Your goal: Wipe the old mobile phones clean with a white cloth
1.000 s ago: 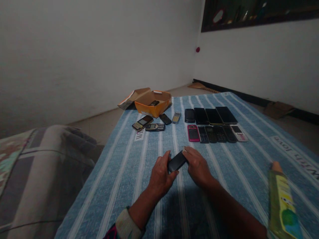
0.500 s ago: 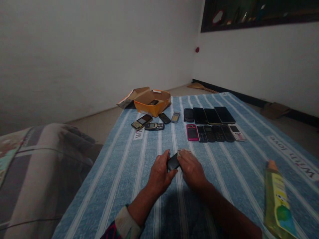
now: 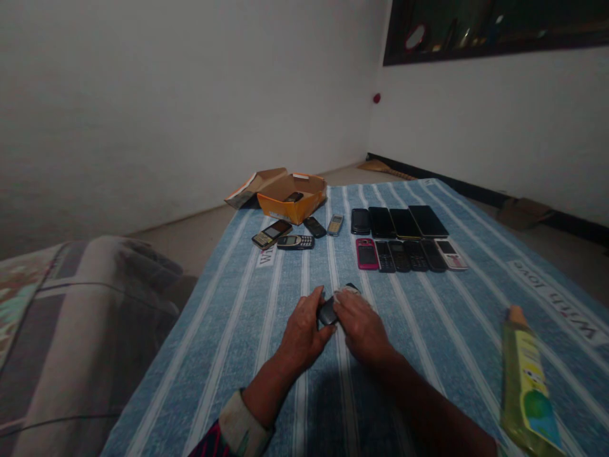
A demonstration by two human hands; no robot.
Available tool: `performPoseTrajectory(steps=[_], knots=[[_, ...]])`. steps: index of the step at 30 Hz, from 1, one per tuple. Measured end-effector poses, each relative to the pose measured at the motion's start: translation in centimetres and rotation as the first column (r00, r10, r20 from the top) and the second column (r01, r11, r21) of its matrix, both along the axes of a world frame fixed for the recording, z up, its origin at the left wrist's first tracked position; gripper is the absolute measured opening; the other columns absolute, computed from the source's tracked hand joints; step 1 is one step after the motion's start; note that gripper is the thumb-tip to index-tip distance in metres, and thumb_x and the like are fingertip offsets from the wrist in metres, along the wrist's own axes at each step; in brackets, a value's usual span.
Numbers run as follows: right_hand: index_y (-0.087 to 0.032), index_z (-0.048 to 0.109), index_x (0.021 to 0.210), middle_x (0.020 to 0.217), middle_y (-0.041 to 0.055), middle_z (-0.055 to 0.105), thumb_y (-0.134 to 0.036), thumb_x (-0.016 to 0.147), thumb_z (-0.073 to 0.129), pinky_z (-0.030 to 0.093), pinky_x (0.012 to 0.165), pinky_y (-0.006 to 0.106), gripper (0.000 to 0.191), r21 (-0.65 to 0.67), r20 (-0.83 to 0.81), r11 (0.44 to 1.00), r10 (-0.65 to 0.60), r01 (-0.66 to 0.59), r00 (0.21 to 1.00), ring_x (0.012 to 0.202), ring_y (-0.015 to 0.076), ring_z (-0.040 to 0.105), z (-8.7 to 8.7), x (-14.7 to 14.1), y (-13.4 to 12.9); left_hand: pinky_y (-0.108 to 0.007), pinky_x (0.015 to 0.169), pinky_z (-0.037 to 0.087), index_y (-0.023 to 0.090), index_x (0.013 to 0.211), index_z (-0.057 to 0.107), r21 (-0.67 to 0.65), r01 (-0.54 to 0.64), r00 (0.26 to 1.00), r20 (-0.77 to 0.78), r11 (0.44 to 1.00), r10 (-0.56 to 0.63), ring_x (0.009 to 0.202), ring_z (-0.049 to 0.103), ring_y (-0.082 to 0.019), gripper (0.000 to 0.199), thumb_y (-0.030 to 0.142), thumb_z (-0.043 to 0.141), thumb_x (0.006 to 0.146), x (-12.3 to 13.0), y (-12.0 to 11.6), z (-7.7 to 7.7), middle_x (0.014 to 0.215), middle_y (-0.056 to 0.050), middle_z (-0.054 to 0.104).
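Observation:
A dark phone (image 3: 327, 311) lies tilted between both hands, above the striped cloth. My left hand (image 3: 304, 327) grips its left end, thumb below and fingers above. My right hand (image 3: 361, 324) presses a whitish cloth (image 3: 349, 292) onto the phone's upper face, its fingers covering much of both. The phone's dark far end shows past the right fingertips. Beyond the hands, a silver-and-dark keypad phone (image 3: 295, 242) and a pink phone (image 3: 366, 254) lie on the cloth.
An open orange box (image 3: 285, 211) with a phone inside stands at the back. Several phones form two rows at the right, among them a large black one (image 3: 427, 221). A bottle of yellowish liquid (image 3: 528, 387) lies at the front right. Grey fabric (image 3: 85, 330) hangs at the left.
My right hand has shifted slightly left along the phone with the whitish cloth, and the phone's far end now shows. My left hand keeps its grip.

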State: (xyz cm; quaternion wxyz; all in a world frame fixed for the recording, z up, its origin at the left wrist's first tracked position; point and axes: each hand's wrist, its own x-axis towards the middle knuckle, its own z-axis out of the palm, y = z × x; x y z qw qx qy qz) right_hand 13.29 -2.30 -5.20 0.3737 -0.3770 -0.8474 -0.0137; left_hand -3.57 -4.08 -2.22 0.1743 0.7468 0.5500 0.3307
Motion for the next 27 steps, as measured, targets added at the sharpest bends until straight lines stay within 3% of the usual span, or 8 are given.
performPoseTrajectory(steps=[4,9,12,20,22,25,27], knots=[[-0.011,0.067,0.112,0.121,0.0178,0.066,0.007,0.075,0.041,0.047,0.104,0.049,0.049,-0.080,-0.007,0.994,-0.081,0.081,0.997,0.123,0.0276,0.056,0.8,1.3,0.9,-0.045,0.093,0.051,0.019,0.142,0.035,-0.060,0.007,0.999,0.047,0.998,-0.004,0.103,0.060,-0.024,0.078,0.017,0.067,0.070,-0.2,0.0,0.2,0.113,-0.009,0.062],[-0.014,0.066,0.110,0.120,0.0162,0.066,0.004,0.080,0.044,0.044,0.106,0.049,0.041,-0.040,0.006,0.996,0.082,-0.082,0.997,0.125,0.0269,0.054,0.9,-0.4,0.0,-0.043,0.094,0.051,0.019,0.146,0.028,-0.106,-0.002,0.992,0.125,0.994,0.015,0.102,0.061,-0.021,0.085,0.018,0.068,0.071,-0.6,0.0,-0.1,0.128,-0.012,0.057],[-0.014,0.066,0.110,0.119,0.0150,0.067,0.002,0.081,0.044,0.046,0.104,0.048,0.039,0.007,0.020,0.995,0.102,-0.102,0.995,0.122,0.0266,0.056,0.8,-0.9,-0.1,-0.043,0.094,0.051,0.020,0.146,0.026,-0.117,-0.007,0.990,0.137,0.993,0.023,0.102,0.061,-0.021,0.087,0.019,0.068,0.070,-0.7,0.0,-0.1,0.132,-0.013,0.054],[-0.013,0.066,0.112,0.117,0.0166,0.067,0.007,0.076,0.037,0.050,0.100,0.045,0.050,-0.029,-0.141,0.997,-0.078,0.075,0.987,0.120,0.0244,0.058,1.9,1.8,1.4,-0.046,0.100,0.047,0.019,0.148,0.023,-0.181,-0.014,0.987,0.156,0.983,0.043,0.107,0.060,-0.022,0.091,0.013,0.065,0.068,-0.5,-0.1,0.4,0.134,-0.013,0.053],[-0.012,0.066,0.110,0.118,0.0181,0.066,0.003,0.082,0.037,0.049,0.101,0.045,0.043,0.036,-0.150,0.999,0.009,-0.004,0.989,0.121,0.0249,0.056,2.3,1.1,0.8,-0.046,0.101,0.046,0.018,0.148,0.022,-0.182,-0.010,0.984,0.171,0.983,0.042,0.110,0.059,-0.023,0.089,0.014,0.064,0.069,-0.6,-0.1,0.5,0.134,-0.014,0.053],[-0.012,0.067,0.099,0.106,0.0166,0.069,-0.004,0.090,0.037,0.052,0.097,0.040,0.032,0.106,-0.084,0.967,0.240,-0.231,0.967,0.110,0.0228,0.061,2.5,-1.0,-0.4,-0.048,0.106,0.043,0.016,0.148,0.023,-0.156,-0.002,0.983,0.181,0.988,0.030,0.120,0.056,-0.025,0.083,0.019,0.060,0.075,-0.9,0.0,0.5,0.135,-0.016,0.053],[-0.012,0.066,0.093,0.100,0.0156,0.069,-0.008,0.094,0.037,0.052,0.094,0.040,0.029,0.085,-0.036,0.963,0.258,-0.254,0.966,0.105,0.0229,0.062,2.3,-2.2,-0.7,-0.048,0.106,0.043,0.016,0.148,0.025,-0.142,-0.007,0.984,0.178,0.990,0.032,0.122,0.055,-0.026,0.079,0.019,0.057,0.076,-1.2,0.1,0.5,0.134,-0.017,0.054]])
